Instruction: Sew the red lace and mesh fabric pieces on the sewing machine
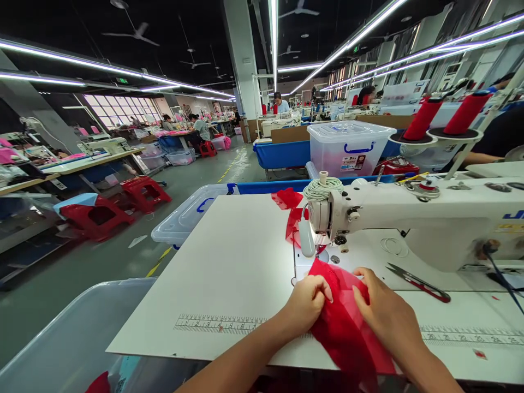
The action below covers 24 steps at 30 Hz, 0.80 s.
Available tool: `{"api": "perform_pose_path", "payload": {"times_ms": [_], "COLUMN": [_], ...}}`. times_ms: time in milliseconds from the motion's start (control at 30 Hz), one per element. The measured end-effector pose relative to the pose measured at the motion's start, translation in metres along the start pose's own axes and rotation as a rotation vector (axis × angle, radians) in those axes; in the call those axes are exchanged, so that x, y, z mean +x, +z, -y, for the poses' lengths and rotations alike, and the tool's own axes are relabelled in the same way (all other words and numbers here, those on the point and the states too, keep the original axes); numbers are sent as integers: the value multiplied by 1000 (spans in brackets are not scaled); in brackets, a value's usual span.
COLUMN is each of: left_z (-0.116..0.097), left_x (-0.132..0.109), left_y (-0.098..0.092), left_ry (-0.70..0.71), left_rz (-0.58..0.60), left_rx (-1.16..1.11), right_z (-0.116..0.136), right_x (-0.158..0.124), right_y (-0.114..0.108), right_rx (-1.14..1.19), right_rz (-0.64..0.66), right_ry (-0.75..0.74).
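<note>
A piece of sheer red fabric (341, 322) hangs over the front edge of the white sewing table (221, 262). My left hand (309, 300) is closed on its left side, thumb and fingers pinching the cloth. On the right side, my right hand (382, 305) grips the same fabric between thumb and fingers. Just beyond both hands stands the white sewing machine (376, 204), its needle area close to the fabric's far corner. More red fabric pieces (287, 198) lie behind the machine head. Thread snips (421, 283) rest to the right of my right hand.
A printed ruler (216, 324) runs along the table's front. Red thread cones (423, 119) stand above the machine. An open plastic bin (77, 333) sits at lower left, and a lidded clear box (350, 144) stands behind. Red stools (94, 215) are across the aisle.
</note>
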<state>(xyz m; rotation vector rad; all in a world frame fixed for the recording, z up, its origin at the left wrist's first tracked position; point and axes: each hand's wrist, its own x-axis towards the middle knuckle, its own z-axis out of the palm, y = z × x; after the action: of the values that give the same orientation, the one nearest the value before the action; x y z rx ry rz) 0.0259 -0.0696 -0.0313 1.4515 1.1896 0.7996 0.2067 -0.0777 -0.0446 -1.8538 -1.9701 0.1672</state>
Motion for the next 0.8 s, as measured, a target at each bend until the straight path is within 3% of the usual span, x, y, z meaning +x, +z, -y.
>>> {"api": "perform_pose_path", "payload": {"times_ms": [100, 233, 300, 500, 633, 800], "left_z": [-3, -2, -1, -3, -7, -11], "left_x": [1, 4, 4, 4, 7, 21], "left_y": [3, 7, 9, 9, -11, -38], "left_ry": [-39, -72, -73, -76, -79, -10], "left_rz": [31, 2, -24, -59, -77, -256], "left_rx": [44, 74, 87, 159, 312, 615], "right_z": [-1, 4, 8, 23, 19, 8], "right_x": [4, 10, 14, 33, 42, 42], "right_y": [-2, -1, 0, 7, 14, 15], "right_rx": [-38, -39, -15, 402, 358, 80], "right_rz": [-189, -48, -7, 140, 174, 186], "right_ry": [-129, -426, -417, -385, -383, -471]}}
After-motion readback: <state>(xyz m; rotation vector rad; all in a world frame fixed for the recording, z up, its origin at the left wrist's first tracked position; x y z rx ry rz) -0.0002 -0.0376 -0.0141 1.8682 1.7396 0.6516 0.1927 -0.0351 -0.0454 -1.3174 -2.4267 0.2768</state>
